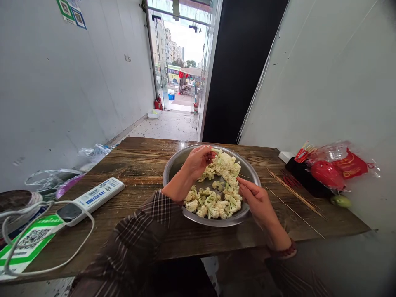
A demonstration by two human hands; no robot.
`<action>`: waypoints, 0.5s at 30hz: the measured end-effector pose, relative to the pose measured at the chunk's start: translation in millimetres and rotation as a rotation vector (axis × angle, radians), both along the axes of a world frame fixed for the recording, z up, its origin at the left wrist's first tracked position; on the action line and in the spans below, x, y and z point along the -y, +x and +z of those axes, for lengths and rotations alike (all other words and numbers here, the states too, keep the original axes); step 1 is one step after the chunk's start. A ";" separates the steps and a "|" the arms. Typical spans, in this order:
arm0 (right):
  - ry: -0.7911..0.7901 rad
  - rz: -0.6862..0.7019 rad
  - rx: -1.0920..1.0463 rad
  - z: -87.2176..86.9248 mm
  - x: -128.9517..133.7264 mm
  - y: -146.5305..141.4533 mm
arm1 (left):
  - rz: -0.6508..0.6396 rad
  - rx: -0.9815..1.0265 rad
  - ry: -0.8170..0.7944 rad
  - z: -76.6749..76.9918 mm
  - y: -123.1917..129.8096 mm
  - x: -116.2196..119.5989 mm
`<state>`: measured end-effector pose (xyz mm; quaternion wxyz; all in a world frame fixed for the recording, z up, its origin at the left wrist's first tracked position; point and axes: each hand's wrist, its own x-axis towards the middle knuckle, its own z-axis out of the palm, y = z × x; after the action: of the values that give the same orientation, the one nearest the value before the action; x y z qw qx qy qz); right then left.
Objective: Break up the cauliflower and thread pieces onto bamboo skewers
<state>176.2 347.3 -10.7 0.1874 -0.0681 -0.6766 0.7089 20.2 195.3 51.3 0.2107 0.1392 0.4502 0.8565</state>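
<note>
A round metal basin (169, 170) on the wooden table holds many pale cauliflower florets (213, 204). Above its far side, my left hand (199, 160) has its fingers closed on the stem of a cauliflower piece (227, 165). My right hand (254, 197) is pinched at the basin's right rim, beside the florets; what lies between its fingertips is too small to make out. Several thin wooden skewers (295, 194) lie on the table to the right of the basin.
On the wooden table (136, 165), a white device (95, 199) with a looped cable and a green QR card (31, 239) sit at the left. A black box (309, 179) with red plastic packaging (352, 165) stands at the right, near a greenish fruit (340, 201).
</note>
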 end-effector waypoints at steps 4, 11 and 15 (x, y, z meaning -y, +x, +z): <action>0.005 0.018 -0.007 -0.2 -0.9 0.9 | -0.002 0.006 0.004 2.0 1.5 1.4; 0.015 0.013 -0.015 -0.5 -0.4 0.1 | 0.018 0.001 -0.030 0.3 2.9 -2.2; 0.004 0.009 -0.025 0.6 1.4 -0.9 | 0.027 -0.019 -0.045 -2.0 1.7 -3.9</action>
<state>175.2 345.9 -10.0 0.1927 -0.0559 -0.6760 0.7090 21.9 199.2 49.3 0.1977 0.1365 0.4730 0.8477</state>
